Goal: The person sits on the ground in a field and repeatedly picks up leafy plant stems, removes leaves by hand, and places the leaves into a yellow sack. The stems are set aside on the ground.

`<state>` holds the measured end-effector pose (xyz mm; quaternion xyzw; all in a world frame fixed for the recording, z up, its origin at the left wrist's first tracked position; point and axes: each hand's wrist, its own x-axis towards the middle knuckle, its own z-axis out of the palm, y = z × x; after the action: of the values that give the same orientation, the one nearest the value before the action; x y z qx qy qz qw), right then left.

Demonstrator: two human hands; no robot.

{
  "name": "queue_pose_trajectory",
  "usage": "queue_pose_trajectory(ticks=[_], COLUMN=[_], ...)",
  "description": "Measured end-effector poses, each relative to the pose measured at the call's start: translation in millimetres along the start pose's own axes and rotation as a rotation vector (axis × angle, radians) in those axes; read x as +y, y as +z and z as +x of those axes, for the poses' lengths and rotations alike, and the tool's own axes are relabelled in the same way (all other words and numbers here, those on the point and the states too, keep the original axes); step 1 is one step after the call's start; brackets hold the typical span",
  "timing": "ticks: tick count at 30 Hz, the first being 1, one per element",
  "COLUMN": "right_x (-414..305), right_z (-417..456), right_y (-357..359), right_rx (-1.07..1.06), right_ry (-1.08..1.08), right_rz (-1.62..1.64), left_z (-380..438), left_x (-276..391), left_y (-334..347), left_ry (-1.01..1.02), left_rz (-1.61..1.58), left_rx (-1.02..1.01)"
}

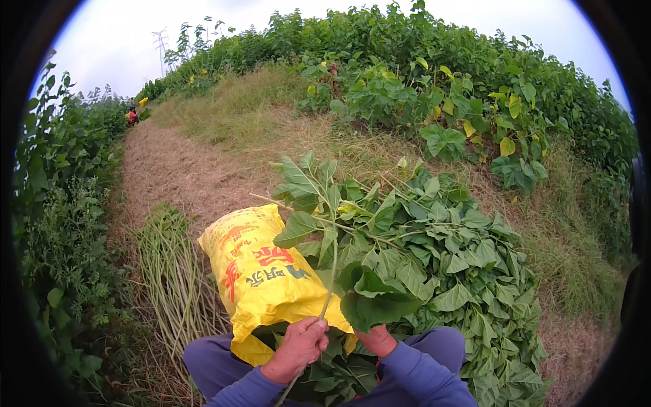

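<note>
My left hand (300, 343) is closed around a green leafy stem (333, 254). The stem slants upward past the sack, with several leaves at its top, and its lower end runs down below my hand. Beside it, my right hand (377, 341) is at the sack's mouth, under a large dark green leaf (379, 300). Leaf and sack hide its fingers, so I cannot tell its grip. A yellow woven sack (249, 285) with printed writing lies bulging before me, its mouth towards my lap. Loose leaves (351, 374) lie between my legs below the mouth.
A big heap of cut leafy branches (457, 269) covers the ground at my right. Stripped stems (173, 274) lie bundled left of the sack. Tall green plants (66, 178) line the dirt path (168, 163). A distant person (132, 116) is up the path.
</note>
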<state>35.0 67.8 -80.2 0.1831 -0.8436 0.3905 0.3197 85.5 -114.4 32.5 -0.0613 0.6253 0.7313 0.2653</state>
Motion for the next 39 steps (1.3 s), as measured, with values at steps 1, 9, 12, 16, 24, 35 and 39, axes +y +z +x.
queue_pose_trajectory(ticks=[1, 9, 12, 16, 24, 35, 39], right_x=[-4, 20, 11, 37, 60, 49, 36], right_z=[12, 48, 51, 54, 49, 45, 40], right_y=[-4, -23, -13, -18, -7, 1, 9], right_rx=[0.015, 0.174, 0.138, 0.242, 0.317, 0.368, 0.325], right_ry=[0.343, 0.941, 1.017, 1.010, 1.220, 1.209, 1.219], right_rz=[0.491, 1.004, 1.026, 1.051, 1.161, 1.026, 1.028], left_z=[-1, -29, -46, -54, -69, -30, -4], left_x=[-1, -17, -31, -66, -103, -79, -77], left_y=[-4, -10, -10, -20, -29, -3, 6], left_ry=[-0.007, -0.105, -0.086, 0.028, 0.085, -0.159, -0.097], left_rz=[0.002, 0.078, 0.185, 0.364, 0.456, 0.041, -0.027], left_rx=[0.013, -0.038, -0.078, -0.213, -0.207, -0.318, -0.299])
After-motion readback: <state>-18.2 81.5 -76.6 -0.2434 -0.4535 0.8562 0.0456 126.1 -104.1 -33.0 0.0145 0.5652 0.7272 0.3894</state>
